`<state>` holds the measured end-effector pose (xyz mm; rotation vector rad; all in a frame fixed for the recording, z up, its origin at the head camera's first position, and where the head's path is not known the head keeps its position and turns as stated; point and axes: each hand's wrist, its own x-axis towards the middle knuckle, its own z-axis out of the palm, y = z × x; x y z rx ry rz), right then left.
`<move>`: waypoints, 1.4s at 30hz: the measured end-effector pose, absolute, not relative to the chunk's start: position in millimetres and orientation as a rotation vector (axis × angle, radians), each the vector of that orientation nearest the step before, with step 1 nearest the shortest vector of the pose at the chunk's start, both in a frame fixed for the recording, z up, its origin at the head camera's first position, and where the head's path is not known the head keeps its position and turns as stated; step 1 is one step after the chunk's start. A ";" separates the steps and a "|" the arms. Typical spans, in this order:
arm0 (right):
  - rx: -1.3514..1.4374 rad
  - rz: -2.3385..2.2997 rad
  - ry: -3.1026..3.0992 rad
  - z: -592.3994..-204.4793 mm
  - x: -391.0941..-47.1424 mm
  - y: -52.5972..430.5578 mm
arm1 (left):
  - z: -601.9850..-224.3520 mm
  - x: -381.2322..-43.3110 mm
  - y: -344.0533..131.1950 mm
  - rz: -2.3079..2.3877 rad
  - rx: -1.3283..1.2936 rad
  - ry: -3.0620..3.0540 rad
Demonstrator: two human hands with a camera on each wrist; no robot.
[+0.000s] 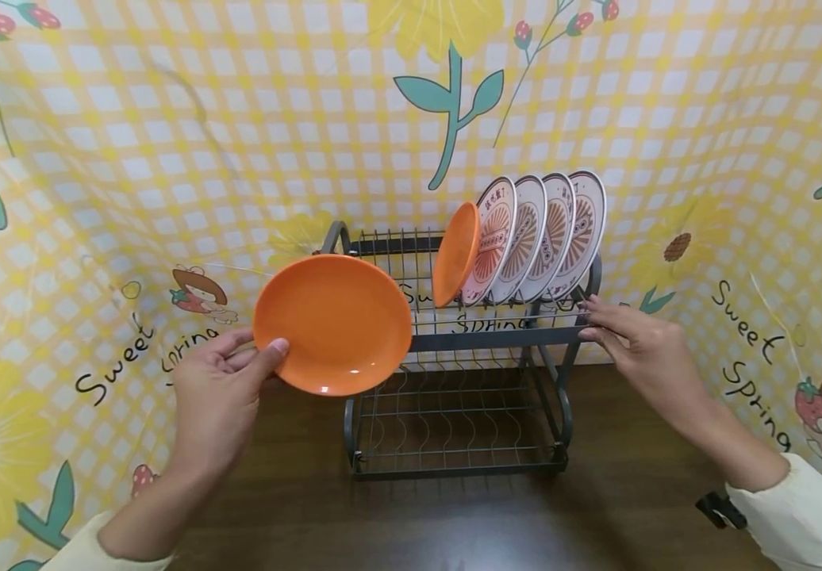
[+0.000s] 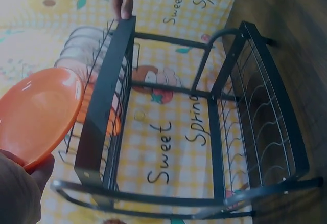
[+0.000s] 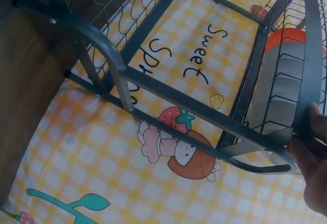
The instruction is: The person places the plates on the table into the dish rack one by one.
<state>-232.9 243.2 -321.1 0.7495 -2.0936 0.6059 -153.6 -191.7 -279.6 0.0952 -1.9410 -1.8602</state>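
Note:
My left hand (image 1: 217, 396) pinches an orange plate (image 1: 334, 321) at its lower left rim, thumb on the front face. The plate is held up in front of the left part of a dark two-tier dish rack (image 1: 493, 341). With fingers and thumb, my right hand (image 1: 647, 361) grips the right front corner of the rack's upper tier; the right wrist view shows this hand (image 3: 312, 157) at the end of the dark rail. A second orange plate (image 1: 456, 255) stands on edge in the upper tier, left of several white patterned plates (image 1: 491, 242).
The lower tier (image 1: 454, 412) has wavy wire dividers and holds no dishes. Beneath the rack lies a dark brown wooden surface (image 1: 454, 523). A yellow checked cloth (image 1: 240, 143) with flowers and lettering hangs behind and on both sides.

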 end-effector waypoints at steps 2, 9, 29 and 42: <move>0.723 0.614 -2.095 -320.5 -231.9 242.7 | -277.6 -151.9 -185.9 -1.809 0.074 -1.999; 0.584 0.690 -2.082 -307.6 -220.1 229.8 | -273.1 -153.6 -163.6 -1.708 0.009 -2.122; 0.774 1.265 -2.406 -266.3 -174.6 152.9 | -286.9 -168.8 -107.0 -2.072 -0.254 -2.021; 0.659 1.054 -2.194 -256.3 -172.3 158.2 | -293.5 -186.5 -135.6 -1.262 -0.593 -2.232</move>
